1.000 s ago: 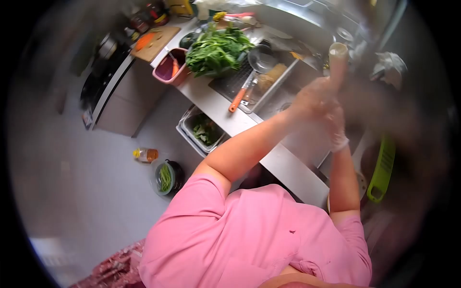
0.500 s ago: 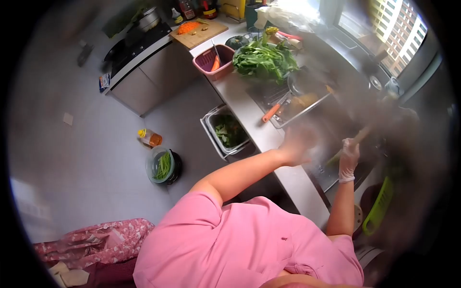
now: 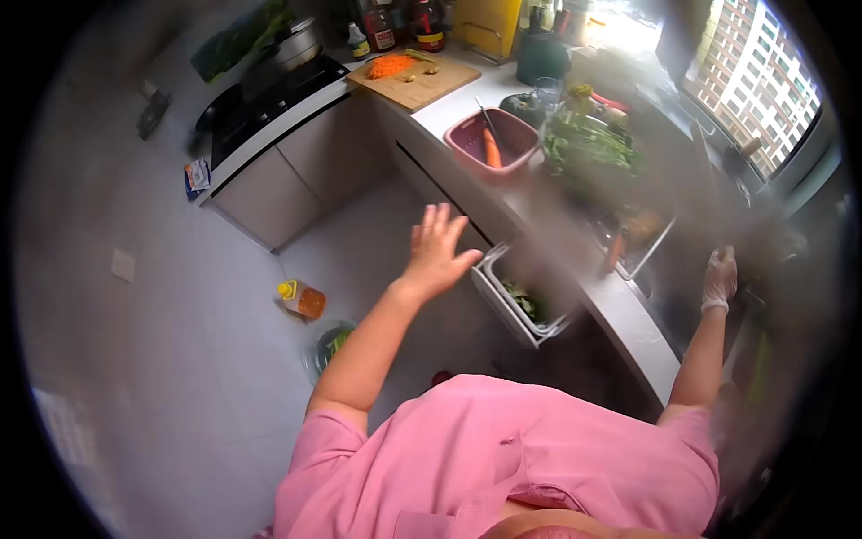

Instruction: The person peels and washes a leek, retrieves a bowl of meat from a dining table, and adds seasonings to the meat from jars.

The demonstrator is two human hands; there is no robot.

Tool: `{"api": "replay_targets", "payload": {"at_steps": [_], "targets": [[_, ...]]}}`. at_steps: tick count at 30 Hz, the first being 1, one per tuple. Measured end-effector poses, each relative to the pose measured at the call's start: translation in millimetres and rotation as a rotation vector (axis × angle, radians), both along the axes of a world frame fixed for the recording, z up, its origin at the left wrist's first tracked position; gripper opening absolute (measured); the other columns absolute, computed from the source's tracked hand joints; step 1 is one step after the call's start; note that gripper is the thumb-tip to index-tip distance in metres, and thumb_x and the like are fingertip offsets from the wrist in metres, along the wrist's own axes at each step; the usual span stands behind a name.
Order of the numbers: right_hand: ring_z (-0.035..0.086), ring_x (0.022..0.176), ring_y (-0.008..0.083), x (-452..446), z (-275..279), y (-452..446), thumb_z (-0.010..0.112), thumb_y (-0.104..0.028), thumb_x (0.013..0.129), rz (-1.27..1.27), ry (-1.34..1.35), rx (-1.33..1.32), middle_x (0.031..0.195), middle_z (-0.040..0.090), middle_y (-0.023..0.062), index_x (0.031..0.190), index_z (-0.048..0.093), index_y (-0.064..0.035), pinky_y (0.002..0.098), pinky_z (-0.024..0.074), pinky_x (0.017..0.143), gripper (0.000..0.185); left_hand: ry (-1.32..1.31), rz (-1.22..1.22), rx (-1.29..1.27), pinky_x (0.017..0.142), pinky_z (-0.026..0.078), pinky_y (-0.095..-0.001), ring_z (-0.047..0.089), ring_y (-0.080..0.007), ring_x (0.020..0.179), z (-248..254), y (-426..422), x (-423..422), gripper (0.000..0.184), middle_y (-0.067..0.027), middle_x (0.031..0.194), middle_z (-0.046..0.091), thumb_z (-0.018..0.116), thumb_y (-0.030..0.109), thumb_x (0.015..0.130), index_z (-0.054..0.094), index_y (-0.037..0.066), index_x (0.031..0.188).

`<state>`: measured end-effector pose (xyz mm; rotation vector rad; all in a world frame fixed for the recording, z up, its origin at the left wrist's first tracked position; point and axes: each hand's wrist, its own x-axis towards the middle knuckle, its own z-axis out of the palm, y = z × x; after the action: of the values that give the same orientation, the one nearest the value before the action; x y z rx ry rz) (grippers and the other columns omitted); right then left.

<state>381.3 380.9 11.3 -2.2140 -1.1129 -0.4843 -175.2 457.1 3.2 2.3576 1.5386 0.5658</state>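
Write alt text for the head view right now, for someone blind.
A person in pink spreads a bare left hand above the kitchen floor; the gloved right hand is at the sink, its grip unclear. Leafy greens and a pink basket sit on the counter.

Counter: pale top (image 3: 633, 332), carrying the pink basket (image 3: 467, 135), to which the places below refer.
Leafy greens: (image 3: 588, 148) on the counter, just right of the pink basket, blurred.
Cutting board: wooden (image 3: 440, 85), on the counter, beyond and left of the pink basket, with orange shreds (image 3: 390, 66) on it.
Stovetop: black (image 3: 269, 90), farther left of the pink basket, bearing a metal pot (image 3: 299, 47).
Floor: grey (image 3: 197, 359), below the pink basket; a yellow-capped bottle (image 3: 308, 301) stands there.
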Motion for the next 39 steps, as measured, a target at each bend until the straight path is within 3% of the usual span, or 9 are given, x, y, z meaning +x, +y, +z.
{"api": "replay_targets", "payload": {"at_steps": [7, 13, 15, 19, 21, 27, 30, 36, 39], "targets": [[0.062, 0.079, 0.0359, -149, 87, 134, 0.05, -0.024, 0.089, 0.185, -0.294, -0.021, 0.085, 0.063, 0.0168, 0.096, 0.059, -0.0104, 0.0452, 0.047, 0.065, 0.017, -0.225, 0.343, 0.057, 0.111, 0.024, -0.0431, 0.02, -0.0375, 0.139, 5, 60, -205, 0.058, -0.024, 0.146, 0.029, 0.065, 0.034, 0.086, 0.047, 0.003, 0.131], [0.065, 0.078, 0.031, -330, 136, 331, 0.055, -0.018, 0.084, 0.376, -0.486, -0.065, 0.083, 0.066, 0.012, 0.095, 0.061, -0.0136, 0.0426, 0.0523, 0.063, 0.013, -0.185, 0.43, -0.085, 0.111, 0.024, -0.0429, 0.019, -0.0362, 0.14, 3, 116, -262, 0.058, -0.0222, 0.148, 0.026, 0.064, 0.034, 0.086, 0.045, 0.003, 0.132], [0.066, 0.077, 0.0305, -391, 140, 382, 0.055, -0.015, 0.084, 0.522, -0.37, -0.074, 0.082, 0.066, 0.0121, 0.093, 0.061, -0.0107, 0.0413, 0.0528, 0.062, 0.011, -0.194, 0.451, -0.124, 0.111, 0.025, -0.0423, 0.02, -0.035, 0.14, -2, 146, -282, 0.056, -0.0212, 0.148, 0.026, 0.063, 0.032, 0.087, 0.046, 0.004, 0.132], [0.066, 0.078, 0.03, -480, 100, 528, 0.057, -0.007, 0.081, 0.573, -0.333, -0.223, 0.081, 0.065, 0.0142, 0.09, 0.059, -0.0066, 0.0399, 0.054, 0.065, 0.01, -0.193, 0.503, -0.169, 0.11, 0.027, -0.042, 0.021, -0.0331, 0.14, -3, 228, -332, 0.057, -0.0189, 0.15, 0.024, 0.063, 0.031, 0.087, 0.044, 0.006, 0.134], [0.066, 0.08, 0.0285, -513, 68, 596, 0.057, -0.006, 0.08, 0.707, -0.271, -0.137, 0.083, 0.065, 0.0146, 0.093, 0.058, -0.0069, 0.0402, 0.0538, 0.067, 0.014, -0.135, 0.507, -0.199, 0.109, 0.028, -0.0417, 0.025, -0.0332, 0.138, 12, 274, -349, 0.056, -0.0181, 0.15, 0.024, 0.062, 0.031, 0.088, 0.044, 0.006, 0.134], [0.059, 0.101, 0.0283, -585, -1, 743, 0.059, -0.006, 0.078, 0.735, -0.227, -0.373, 0.107, 0.061, 0.0135, 0.1, 0.062, -0.0046, 0.0389, 0.0513, 0.081, 0.022, -0.148, 0.53, -0.13, 0.107, 0.032, -0.0415, 0.033, -0.0349, 0.133, 11, 366, -382, 0.053, -0.021, 0.146, 0.031, 0.063, 0.029, 0.087, 0.047, 0.004, 0.131], [0.058, 0.104, 0.0283, -592, -35, 789, 0.058, -0.004, 0.079, 0.699, -0.139, -0.39, 0.108, 0.061, 0.0153, 0.103, 0.064, -0.0032, 0.0369, 0.0509, 0.085, 0.025, -0.121, 0.495, -0.184, 0.107, 0.031, -0.0417, 0.034, -0.0357, 0.133, -11, 396, -390, 0.054, -0.0224, 0.144, 0.034, 0.064, 0.03, 0.086, 0.047, 0.003, 0.13], [0.053, 0.112, 0.032, -594, -74, 843, 0.059, -0.003, 0.076, 0.651, 0.06, -0.731, 0.114, 0.058, 0.0174, 0.107, 0.061, -0.0043, 0.0391, 0.0478, 0.091, 0.031, -0.181, 0.347, -0.299, 0.107, 0.032, -0.04, 0.035, -0.0364, 0.132, -40, 484, -393, 0.053, -0.0223, 0.145, 0.033, 0.064, 0.028, 0.087, 0.047, 0.003, 0.131], [0.054, 0.111, 0.0317, -598, -96, 844, 0.06, -0.006, 0.076, 0.65, 0.092, -0.661, 0.114, 0.058, 0.0175, 0.105, 0.063, -0.0034, 0.0395, 0.0477, 0.091, 0.029, -0.224, 0.235, -0.335, 0.107, 0.032, -0.0404, 0.035, -0.0367, 0.132, -52, 533, -381, 0.053, -0.0221, 0.145, 0.032, 0.064, 0.027, 0.087, 0.046, 0.003, 0.131]]}}
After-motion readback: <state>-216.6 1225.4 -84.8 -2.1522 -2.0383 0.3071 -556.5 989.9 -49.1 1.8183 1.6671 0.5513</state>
